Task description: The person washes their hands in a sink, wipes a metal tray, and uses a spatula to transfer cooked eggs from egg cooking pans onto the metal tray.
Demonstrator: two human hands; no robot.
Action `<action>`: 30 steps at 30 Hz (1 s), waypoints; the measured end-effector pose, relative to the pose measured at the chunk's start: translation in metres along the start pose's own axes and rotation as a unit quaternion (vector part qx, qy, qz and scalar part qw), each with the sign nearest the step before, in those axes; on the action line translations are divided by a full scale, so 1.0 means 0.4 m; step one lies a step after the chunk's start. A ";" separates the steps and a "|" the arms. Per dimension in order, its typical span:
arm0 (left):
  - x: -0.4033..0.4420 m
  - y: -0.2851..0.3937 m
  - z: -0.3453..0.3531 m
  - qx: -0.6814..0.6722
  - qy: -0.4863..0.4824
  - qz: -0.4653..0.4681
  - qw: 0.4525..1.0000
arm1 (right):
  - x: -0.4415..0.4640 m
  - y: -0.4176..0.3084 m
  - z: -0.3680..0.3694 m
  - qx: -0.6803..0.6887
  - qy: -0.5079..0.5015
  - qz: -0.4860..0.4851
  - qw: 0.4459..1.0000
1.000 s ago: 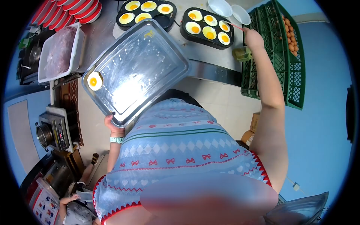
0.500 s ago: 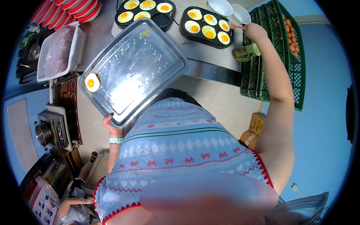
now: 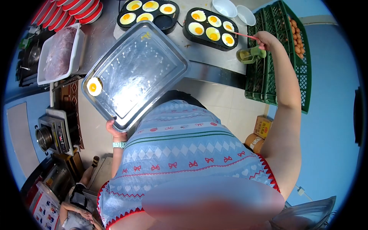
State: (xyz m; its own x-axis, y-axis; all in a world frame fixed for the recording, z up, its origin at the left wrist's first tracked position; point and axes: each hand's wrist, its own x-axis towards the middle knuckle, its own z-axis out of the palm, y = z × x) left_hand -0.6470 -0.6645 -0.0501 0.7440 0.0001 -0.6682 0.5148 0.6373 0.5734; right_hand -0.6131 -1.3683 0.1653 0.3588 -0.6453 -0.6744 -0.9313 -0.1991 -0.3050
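Head view: left hand (image 3: 116,129), fingers clamped on metal tray (image 3: 145,61) at near corner; one fried egg (image 3: 94,86) aboard. Right hand (image 3: 267,40), fingers closed round red stick (image 3: 246,35), tip at corner egg (image 3: 228,26) in right pan (image 3: 205,41) on bench (image 3: 218,57). Six eggs there, five in left pan (image 3: 164,22). Eggs look light, soft, slippery, easily torn; best lifted from underneath.

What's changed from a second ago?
The right hand moved rightward; the red utensil it holds sits lower in view, its tip now by the near edge of the right egg pan's far-row rightmost egg. A co-worker's hands also shifted. Nothing was picked up or released. The left hand still holds the metal tray, one fried egg on it.
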 end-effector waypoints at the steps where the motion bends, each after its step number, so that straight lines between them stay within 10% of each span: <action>1: 0.004 0.000 -0.003 -0.006 -0.004 -0.006 1.000 | -0.004 -0.001 0.001 0.025 -0.023 0.010 0.999; 14: -0.002 0.009 0.017 -0.015 -0.042 0.005 0.999 | 0.109 -0.103 -0.017 0.413 -0.223 0.048 0.882; 22: -0.005 -0.003 0.005 -0.012 -0.009 -0.009 1.000 | 0.179 -0.062 0.001 0.705 -0.347 0.070 0.615; 29: 0.006 -0.005 -0.015 -0.004 -0.009 -0.004 1.000 | -0.065 0.063 0.031 0.691 -0.392 -0.013 0.607; 30: 0.001 -0.003 -0.006 -0.002 -0.015 -0.005 1.000 | -0.116 0.088 0.044 0.634 -0.291 -0.070 0.713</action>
State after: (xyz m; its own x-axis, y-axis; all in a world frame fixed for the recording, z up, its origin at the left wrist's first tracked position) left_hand -0.6484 -0.6633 -0.0524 0.7516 -0.0292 -0.6590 0.5200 0.6410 0.5646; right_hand -0.6614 -1.3324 0.1743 0.7512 -0.1956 -0.6304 -0.2118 0.8331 -0.5109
